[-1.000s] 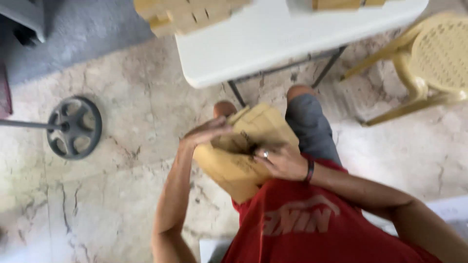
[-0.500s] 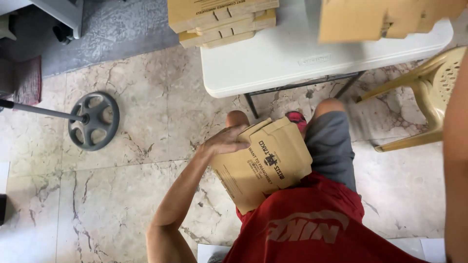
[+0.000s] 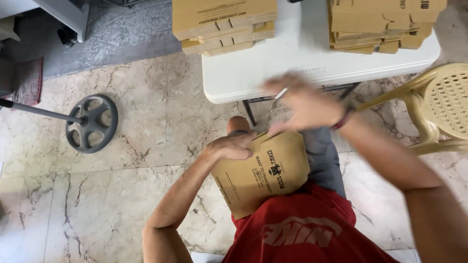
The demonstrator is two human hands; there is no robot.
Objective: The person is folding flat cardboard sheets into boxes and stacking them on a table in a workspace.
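Carton (image 3: pixel 265 173) rests flat on the lap, left hand (image 3: pixel 234 146) fingers gripping its top edge; right hand (image 3: pixel 304 102), blurred, spread open above.

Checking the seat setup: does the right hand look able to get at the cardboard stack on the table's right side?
Probably yes: the right hand hovers at the table edge, nothing between it and the right stack.

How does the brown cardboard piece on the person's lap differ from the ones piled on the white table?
The cardboard piece on the lap is a single one, tilted, with the left hand pressing its upper edge; the two cardboard stacks on the table hold several pieces lying flat, untouched. The lap piece shows dark print plainly. All share the same brown colour.
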